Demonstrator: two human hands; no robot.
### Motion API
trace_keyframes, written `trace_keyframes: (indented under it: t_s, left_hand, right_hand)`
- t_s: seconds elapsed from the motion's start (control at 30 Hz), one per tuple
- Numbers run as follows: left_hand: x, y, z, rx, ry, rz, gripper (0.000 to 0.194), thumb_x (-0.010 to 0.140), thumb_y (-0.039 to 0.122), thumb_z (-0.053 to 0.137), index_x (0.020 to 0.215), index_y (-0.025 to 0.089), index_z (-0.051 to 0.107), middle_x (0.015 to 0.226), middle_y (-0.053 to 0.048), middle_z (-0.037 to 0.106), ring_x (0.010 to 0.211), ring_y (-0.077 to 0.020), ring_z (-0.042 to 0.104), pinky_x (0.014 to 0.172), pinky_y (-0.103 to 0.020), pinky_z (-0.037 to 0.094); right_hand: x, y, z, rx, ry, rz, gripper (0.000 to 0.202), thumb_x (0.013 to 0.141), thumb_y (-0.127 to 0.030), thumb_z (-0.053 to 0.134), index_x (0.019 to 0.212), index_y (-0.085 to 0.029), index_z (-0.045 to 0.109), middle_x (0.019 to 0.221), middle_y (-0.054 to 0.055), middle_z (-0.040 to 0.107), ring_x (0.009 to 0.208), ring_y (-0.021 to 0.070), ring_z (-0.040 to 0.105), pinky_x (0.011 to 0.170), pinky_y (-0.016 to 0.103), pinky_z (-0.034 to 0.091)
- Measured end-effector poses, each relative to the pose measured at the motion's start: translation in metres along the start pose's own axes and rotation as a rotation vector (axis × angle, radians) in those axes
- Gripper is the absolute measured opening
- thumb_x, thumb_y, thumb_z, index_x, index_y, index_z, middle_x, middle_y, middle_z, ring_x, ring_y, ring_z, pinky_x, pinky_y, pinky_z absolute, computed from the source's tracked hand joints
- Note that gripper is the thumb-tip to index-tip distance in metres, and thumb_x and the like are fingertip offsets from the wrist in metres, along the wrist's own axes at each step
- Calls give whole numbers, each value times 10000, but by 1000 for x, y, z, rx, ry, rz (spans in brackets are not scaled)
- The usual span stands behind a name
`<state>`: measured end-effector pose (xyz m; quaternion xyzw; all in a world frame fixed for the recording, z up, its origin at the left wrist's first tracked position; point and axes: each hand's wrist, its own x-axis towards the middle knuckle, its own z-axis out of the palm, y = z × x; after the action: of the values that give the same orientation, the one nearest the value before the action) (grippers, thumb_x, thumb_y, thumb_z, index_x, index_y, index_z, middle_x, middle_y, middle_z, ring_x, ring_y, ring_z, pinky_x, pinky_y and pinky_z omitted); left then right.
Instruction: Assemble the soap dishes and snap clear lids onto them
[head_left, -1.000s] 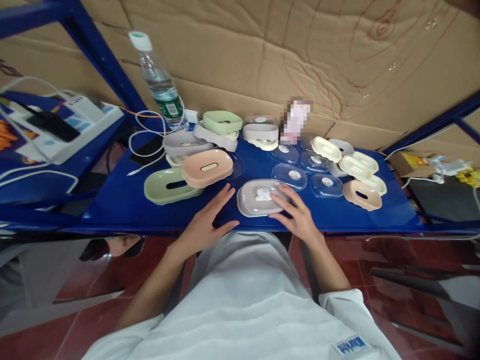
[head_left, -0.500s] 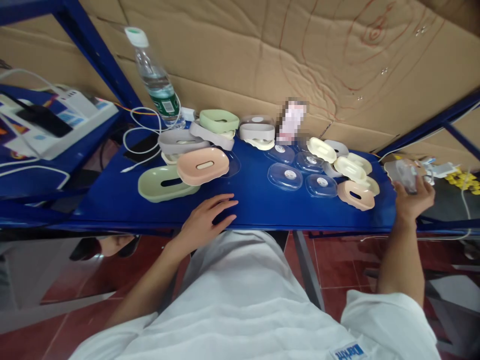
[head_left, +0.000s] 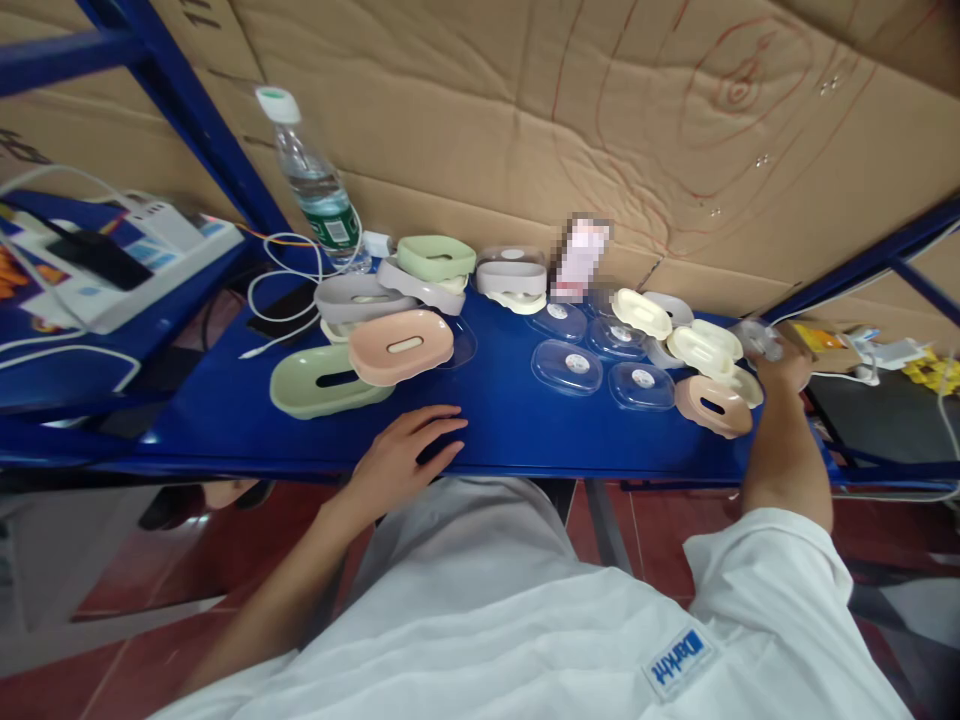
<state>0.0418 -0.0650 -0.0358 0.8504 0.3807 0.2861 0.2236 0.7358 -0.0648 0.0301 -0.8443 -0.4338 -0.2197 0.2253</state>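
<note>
My left hand [head_left: 409,445] lies flat on the front of the blue table [head_left: 510,425], fingers apart, holding nothing. My right hand [head_left: 781,362] is out at the table's far right end, closed around a grey soap box with a clear lid [head_left: 751,336], which is partly hidden by my fingers. Just left of it lie cream soap dishes [head_left: 705,345] and a pink one [head_left: 712,405]. Several clear lids [head_left: 566,366] lie in the middle. A pink soap dish [head_left: 401,346] leans on a green one [head_left: 322,382] beyond my left hand.
More grey and green dishes [head_left: 436,258] are stacked at the back left. A water bottle [head_left: 315,190], a white cable [head_left: 274,290] and a black phone [head_left: 279,308] sit at the back-left corner. A cardboard wall [head_left: 600,110] stands behind, and blue shelf posts flank the table.
My right hand lifted the grey lidded soap box from the table's front middle and carried it to the far right end. My left hand stayed on the table, sliding slightly.
</note>
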Motion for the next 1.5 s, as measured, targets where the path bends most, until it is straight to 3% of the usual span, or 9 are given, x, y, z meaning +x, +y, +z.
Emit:
trace_keyframes:
  t_s: [0.2, 0.33, 0.53, 0.73, 0.8, 0.9, 1.07, 1.33, 1.5]
  left_hand:
    - [1, 1, 4, 5, 14, 11, 352, 1091, 496, 565, 1305, 300, 764, 1410, -63, 736, 1275, -261, 715, 1149, -465, 576]
    - [-2, 5, 1, -11, 90, 74, 293, 1096, 401, 575, 1288, 279, 759, 1418, -78, 725, 1271, -240, 715, 1129, -437, 590]
    - [-14, 1, -27, 192, 384, 36, 248, 1044, 298, 650, 1272, 329, 740, 1392, -62, 727, 1281, -287, 698, 1141, -528, 552]
    - [-24, -26, -56, 453, 491, -225, 643, 987, 485, 736, 1574, 337, 520, 1678, -124, 475, 1517, -473, 476, 1226, -742, 366]
    - [-29, -37, -59, 431, 432, -244, 681, 999, 518, 707, 1606, 315, 475, 1660, -138, 496, 1557, -479, 427, 1236, -733, 374]
    - [-39, -47, -61, 409, 347, -187, 430, 1049, 454, 638, 1446, 290, 628, 1471, -138, 658, 1536, -422, 476, 1228, -656, 445]
    - [-60, -33, -57, 381, 278, -78, 223, 1035, 383, 679, 1228, 288, 736, 1331, -94, 740, 1368, -353, 638, 1194, -579, 509]
    - [-57, -13, -39, 329, 179, -16, 197, 1038, 383, 687, 1206, 309, 762, 1310, -77, 766, 1330, -325, 668, 1102, -518, 558]
    - [-49, -18, -35, 316, 163, 6, 216, 1050, 391, 671, 1231, 308, 755, 1321, -88, 755, 1349, -319, 652, 1087, -491, 546]
  right_hand:
    - [-6, 7, -10, -21, -194, 142, 475, 861, -177, 802, 1329, -118, 748, 1385, 301, 669, 1206, 292, 599, 996, 465, 447]
    - [-8, -15, -13, -13, -138, 130, 544, 887, -270, 785, 1399, -115, 685, 1566, 352, 542, 1450, 400, 513, 1123, 598, 389]
    - [-101, -108, -50, 279, -47, -459, 345, 1032, -420, 614, 1270, -212, 752, 1386, 225, 730, 1374, 350, 654, 1186, 521, 471]
    - [-190, -213, -78, 374, -284, -791, 473, 1083, -442, 590, 1520, -265, 621, 1573, 134, 629, 1459, 354, 592, 1204, 588, 485]
    - [-194, -240, -76, 365, -332, -871, 535, 1094, -443, 573, 1597, -264, 545, 1634, 141, 569, 1523, 366, 525, 1229, 608, 456]
    - [-196, -279, -73, 398, -397, -1000, 579, 1105, -431, 553, 1653, -263, 474, 1677, 141, 520, 1567, 361, 469, 1258, 620, 423]
    - [-205, -346, -67, 507, -481, -1232, 585, 1110, -382, 538, 1675, -264, 448, 1705, 115, 491, 1588, 334, 447, 1304, 596, 371]
    - [-202, -430, -22, 597, -584, -1259, 644, 1077, -445, 617, 1653, -199, 470, 1647, 171, 554, 1529, 357, 500, 1254, 583, 338]
    - [-187, -451, -10, 642, -697, -1279, 492, 1088, -429, 606, 1542, -239, 619, 1516, 166, 669, 1385, 340, 605, 1101, 495, 379]
